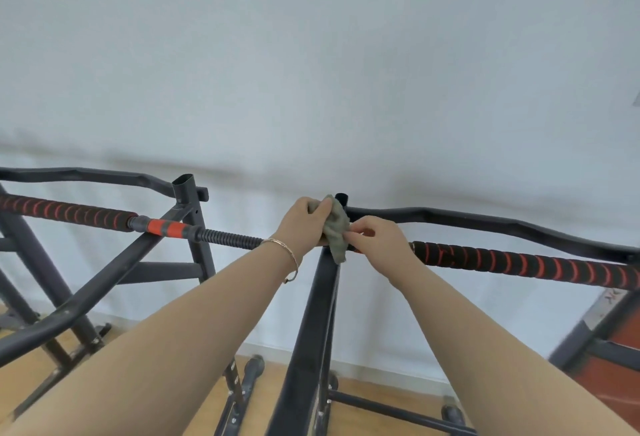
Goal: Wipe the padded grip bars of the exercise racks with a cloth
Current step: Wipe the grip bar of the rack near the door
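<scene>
Black steel upright (317,314) of the right rack rises between both bare forearms, nearest the camera. Wooden floor (31,363) below. Thin bracelet (289,255) on the left wrist.

Left hand (301,217) is curled over a bunched grey-green cloth (337,231), thumb and fingers closed round its top. The cloth sits at the joint where the upright meets the cross bar, tail hanging down over the bar. Right hand (377,238) just beside it, fingertips (351,233) pinching the cloth's near edge; whether they also touch the bar is hidden. Judgement: both hands are rearranging or wrapping the cloth round the bar end so it covers the padding before a stroke.

Right padded grip bar (519,259), black foam with red spiral, runs right from the hands. Likely next to wipe.

Ribbed bare section (228,236) runs left from the hands to the left padded grip bar (69,210) on the other rack. Bent black rails behind both. Pale wall (311,72) beyond.
</scene>
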